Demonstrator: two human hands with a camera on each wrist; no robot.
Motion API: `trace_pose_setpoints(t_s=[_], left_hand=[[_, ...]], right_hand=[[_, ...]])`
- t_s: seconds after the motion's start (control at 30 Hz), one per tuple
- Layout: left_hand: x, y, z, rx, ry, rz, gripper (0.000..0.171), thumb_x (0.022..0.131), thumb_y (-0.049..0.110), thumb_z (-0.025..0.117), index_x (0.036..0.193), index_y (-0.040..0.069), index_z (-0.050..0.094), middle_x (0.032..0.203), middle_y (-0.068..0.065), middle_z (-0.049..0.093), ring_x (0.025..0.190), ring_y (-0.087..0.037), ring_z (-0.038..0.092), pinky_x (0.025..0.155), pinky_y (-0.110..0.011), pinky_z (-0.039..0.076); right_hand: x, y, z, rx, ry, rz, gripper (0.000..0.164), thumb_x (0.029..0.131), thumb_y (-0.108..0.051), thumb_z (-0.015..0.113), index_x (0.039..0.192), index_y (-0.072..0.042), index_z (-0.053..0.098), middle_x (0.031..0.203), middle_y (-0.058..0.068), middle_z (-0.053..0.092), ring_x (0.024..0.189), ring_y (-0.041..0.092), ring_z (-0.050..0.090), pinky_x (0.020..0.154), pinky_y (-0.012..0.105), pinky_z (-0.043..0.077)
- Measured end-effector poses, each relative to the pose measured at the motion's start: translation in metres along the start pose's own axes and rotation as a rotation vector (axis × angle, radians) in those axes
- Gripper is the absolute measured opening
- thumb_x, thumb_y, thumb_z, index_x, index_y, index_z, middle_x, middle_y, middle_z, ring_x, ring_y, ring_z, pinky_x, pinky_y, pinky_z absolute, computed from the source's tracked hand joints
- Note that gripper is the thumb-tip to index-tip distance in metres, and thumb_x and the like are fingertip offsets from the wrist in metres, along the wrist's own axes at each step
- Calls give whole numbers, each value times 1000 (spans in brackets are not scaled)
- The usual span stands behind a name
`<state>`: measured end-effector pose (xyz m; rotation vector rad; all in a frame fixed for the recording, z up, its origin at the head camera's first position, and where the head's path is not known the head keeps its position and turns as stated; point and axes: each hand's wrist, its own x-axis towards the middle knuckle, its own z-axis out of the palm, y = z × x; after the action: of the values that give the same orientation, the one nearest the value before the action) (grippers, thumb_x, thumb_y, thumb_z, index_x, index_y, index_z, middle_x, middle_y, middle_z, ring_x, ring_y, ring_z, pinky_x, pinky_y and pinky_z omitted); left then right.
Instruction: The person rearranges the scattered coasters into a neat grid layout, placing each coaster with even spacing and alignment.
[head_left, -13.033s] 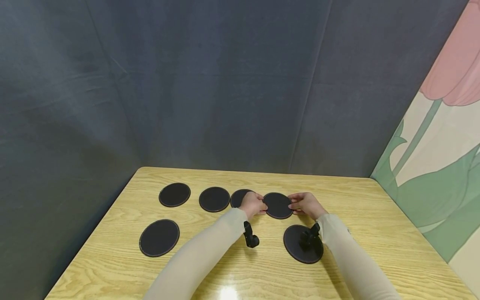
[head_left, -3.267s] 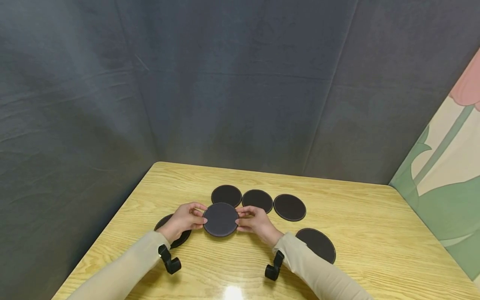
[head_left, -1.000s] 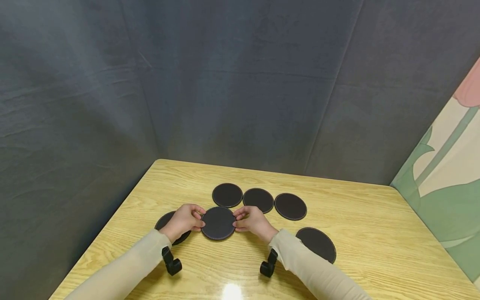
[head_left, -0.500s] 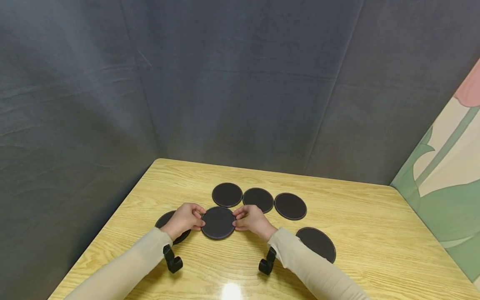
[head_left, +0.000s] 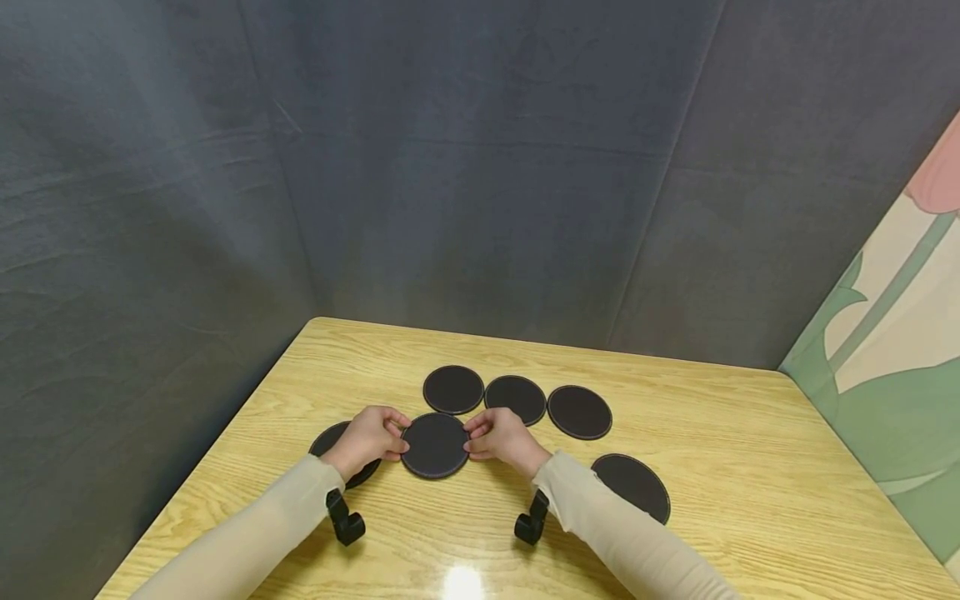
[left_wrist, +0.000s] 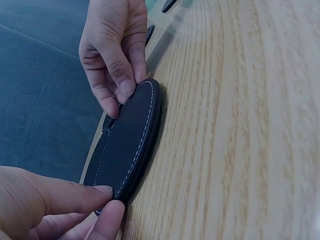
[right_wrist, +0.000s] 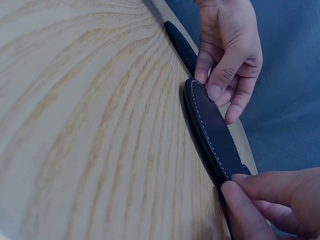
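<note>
Both hands pinch one round black coaster (head_left: 435,446) with stitched edging, which lies flat or almost flat on the table. My left hand (head_left: 369,442) has thumb and fingers at its left edge; my right hand (head_left: 506,437) has thumb and fingers at its right edge. In the left wrist view the same coaster (left_wrist: 131,135) shows its white stitching between the two hands. Just behind stand three more coasters in a row: left (head_left: 453,389), middle (head_left: 515,400) and right (head_left: 580,412). Another coaster (head_left: 330,437) is partly hidden under my left hand.
A further coaster (head_left: 631,486) lies to the right, partly covered by the right sleeve (head_left: 622,525). The wooden table (head_left: 750,467) reaches a dark grey curtain (head_left: 480,183) behind and at left. A flower-patterned panel (head_left: 900,333) stands at right.
Earlier both hands were on the back row's right coaster; now they hold another in front of the row. It was lowered since 3.3 s ago; the last second shows hardly any motion.
</note>
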<state>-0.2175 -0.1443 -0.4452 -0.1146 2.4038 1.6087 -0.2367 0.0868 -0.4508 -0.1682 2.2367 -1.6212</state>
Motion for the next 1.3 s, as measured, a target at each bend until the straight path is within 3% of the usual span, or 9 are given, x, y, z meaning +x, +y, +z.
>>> trace_pose_setpoints(t_s=[1.3], left_hand=[[0, 1, 1, 42, 10, -6, 34, 76, -13, 72, 108, -6, 64, 83, -12, 58, 69, -19, 63, 62, -30, 59]], right_hand=[[5, 0, 0, -21, 5, 1, 22, 80, 15, 66, 101, 10, 64, 78, 8, 56, 70, 15, 68, 68, 32, 61]])
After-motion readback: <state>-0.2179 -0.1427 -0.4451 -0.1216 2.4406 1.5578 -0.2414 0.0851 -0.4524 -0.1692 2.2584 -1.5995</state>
